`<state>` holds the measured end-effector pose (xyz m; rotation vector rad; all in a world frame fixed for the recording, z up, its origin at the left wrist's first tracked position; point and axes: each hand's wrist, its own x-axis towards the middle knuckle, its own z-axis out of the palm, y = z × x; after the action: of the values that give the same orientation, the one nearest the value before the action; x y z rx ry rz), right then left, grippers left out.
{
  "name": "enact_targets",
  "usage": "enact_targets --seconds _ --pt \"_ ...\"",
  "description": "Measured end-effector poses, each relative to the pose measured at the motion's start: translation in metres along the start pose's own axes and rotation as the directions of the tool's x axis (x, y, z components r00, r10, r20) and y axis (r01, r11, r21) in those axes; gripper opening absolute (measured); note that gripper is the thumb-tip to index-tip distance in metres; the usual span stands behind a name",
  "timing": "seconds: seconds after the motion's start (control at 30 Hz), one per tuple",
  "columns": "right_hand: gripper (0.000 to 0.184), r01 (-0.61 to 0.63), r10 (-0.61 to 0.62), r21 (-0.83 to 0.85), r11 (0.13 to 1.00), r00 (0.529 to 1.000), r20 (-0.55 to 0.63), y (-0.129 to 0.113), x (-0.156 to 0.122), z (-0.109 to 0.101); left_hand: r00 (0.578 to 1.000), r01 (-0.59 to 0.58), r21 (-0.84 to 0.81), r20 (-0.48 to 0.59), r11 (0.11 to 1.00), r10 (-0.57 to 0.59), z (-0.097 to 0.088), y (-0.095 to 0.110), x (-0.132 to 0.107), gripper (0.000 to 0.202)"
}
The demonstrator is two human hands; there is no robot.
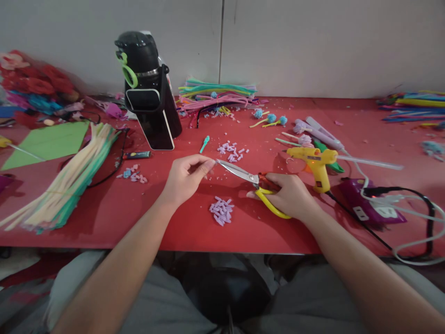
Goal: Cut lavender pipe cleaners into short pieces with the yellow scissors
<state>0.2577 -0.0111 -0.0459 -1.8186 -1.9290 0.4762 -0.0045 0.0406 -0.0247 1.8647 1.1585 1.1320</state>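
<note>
Silver-bladed metal scissors with yellow and red-orange handles (239, 171) slant above the red tabletop (187, 236), in the person's right hand (288, 192), whose fingers are wrapped around the handle loops. Their blades lie close together and point toward the left hand (189, 178), where thumb and forefinger meet in a narrow pinch right beside the blade tips; whether something small sits between them, I cannot tell. Below the blades, nearer the person, is a loose heap of short, lilac cut pieces (221, 211), while more scattered lilac bits (231, 151) lie on the far side of the scissors. Just left of those rests a short teal stick with a thicker end (205, 144). Beyond the right hand stands a yellow plastic glue gun (318, 162), a long translucent stick (371, 162) jutting from its back, with a purple power strip (368, 199) farther right. On the left lie a bundle of long cream and green fuzzy stems (69, 185) and a flat light-green sheet (45, 144). A tall black bottle in a black carrier (153, 93) stands toward the wall (295, 46).
</note>
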Motion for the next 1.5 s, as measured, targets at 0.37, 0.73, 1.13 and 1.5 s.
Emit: enact_targets --seconds 0.37,0.73,1.13,1.5 --pt "0.071 0.0 0.0 0.0 1.0 1.0 -0.027 0.0013 0.0014 0.0015 1.0 -0.005 -0.014 0.01 1.0 0.005 0.001 -0.0006 -0.0002 0.023" --pt "0.071 -0.029 0.029 0.002 1.0 1.0 0.0 -0.0001 -0.0016 -0.0004 0.999 -0.021 -0.013 -0.03 1.0 0.021 0.0016 0.0008 0.0002 0.022" --pt "0.073 -0.028 0.028 0.02 0.999 1.0 -0.006 0.0008 0.0006 0.0001 1.0 -0.008 -0.012 -0.022 1.0 0.007 0.0022 0.0022 -0.0008 0.023" --pt "0.071 -0.034 0.035 0.043 0.998 0.999 -0.028 -0.0003 -0.0004 0.0004 0.999 -0.017 -0.03 -0.035 0.999 0.016 0.0026 0.0005 -0.0015 0.025"
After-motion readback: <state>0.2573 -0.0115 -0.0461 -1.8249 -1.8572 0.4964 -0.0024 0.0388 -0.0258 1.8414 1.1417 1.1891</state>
